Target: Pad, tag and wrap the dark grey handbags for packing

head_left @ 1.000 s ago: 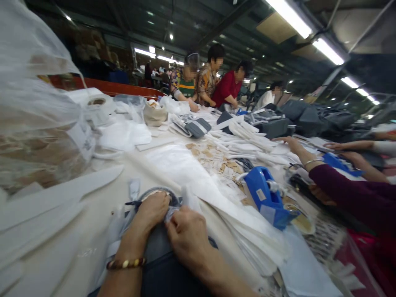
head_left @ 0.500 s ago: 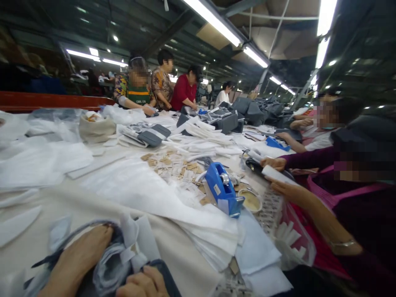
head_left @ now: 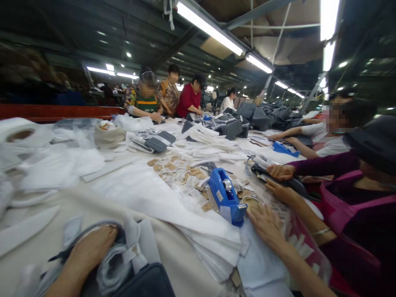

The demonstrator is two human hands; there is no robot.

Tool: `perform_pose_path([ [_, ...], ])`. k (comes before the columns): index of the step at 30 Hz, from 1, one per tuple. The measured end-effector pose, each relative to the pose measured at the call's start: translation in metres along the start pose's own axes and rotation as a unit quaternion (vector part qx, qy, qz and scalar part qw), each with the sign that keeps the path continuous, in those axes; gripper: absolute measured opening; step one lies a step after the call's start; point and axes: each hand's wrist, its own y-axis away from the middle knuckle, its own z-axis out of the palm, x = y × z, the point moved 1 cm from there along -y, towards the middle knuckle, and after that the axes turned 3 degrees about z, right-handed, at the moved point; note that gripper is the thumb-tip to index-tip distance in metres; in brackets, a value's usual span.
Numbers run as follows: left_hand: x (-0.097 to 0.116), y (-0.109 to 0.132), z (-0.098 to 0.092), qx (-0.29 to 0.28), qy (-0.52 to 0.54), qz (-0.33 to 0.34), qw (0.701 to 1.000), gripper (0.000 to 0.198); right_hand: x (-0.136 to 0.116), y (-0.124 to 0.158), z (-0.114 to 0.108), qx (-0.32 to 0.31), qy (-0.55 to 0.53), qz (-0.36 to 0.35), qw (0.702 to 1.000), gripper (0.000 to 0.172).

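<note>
At the lower left, my left hand (head_left: 94,249) is closed on the edge of a dark grey bag (head_left: 151,280), its fingertips partly hidden inside. A rolled pale grey padded piece (head_left: 111,264) and white wrapping strips (head_left: 136,247) stick out of the bag beside this hand. My right hand (head_left: 267,225) reaches in from the lower right with fingers stretched out, over a round beige item (head_left: 253,204) that it partly covers. Just left of those fingers stands a blue tape dispenser (head_left: 225,196). White foam sheets (head_left: 198,222) lie fanned between my two hands.
Brown tags with strings (head_left: 179,171) are scattered mid-table. A co-worker's hands (head_left: 283,177) work on a dark item at the right. A clear plastic bag of white pieces (head_left: 305,247) is beside my right forearm. Grey bags (head_left: 229,128) pile up farther back.
My right hand has left the grey bag and moved right to the beige item by the tape dispenser. My left hand stays at the bag. The camera view has shifted slightly.
</note>
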Motion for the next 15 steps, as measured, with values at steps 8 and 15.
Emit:
perform_pose_path([
  [8, 0.016, 0.009, -0.019, -0.035, -0.037, -0.066, 0.996, 0.044, -0.094, -0.012, -0.047, 0.058, -0.224, -0.157, 0.96, 0.016],
  [15, 0.015, 0.01, -0.021, -0.025, -0.003, -0.09, 0.996, 0.045, -0.215, -0.019, -0.006, -0.068, -0.256, -0.31, 0.913, 0.024],
])
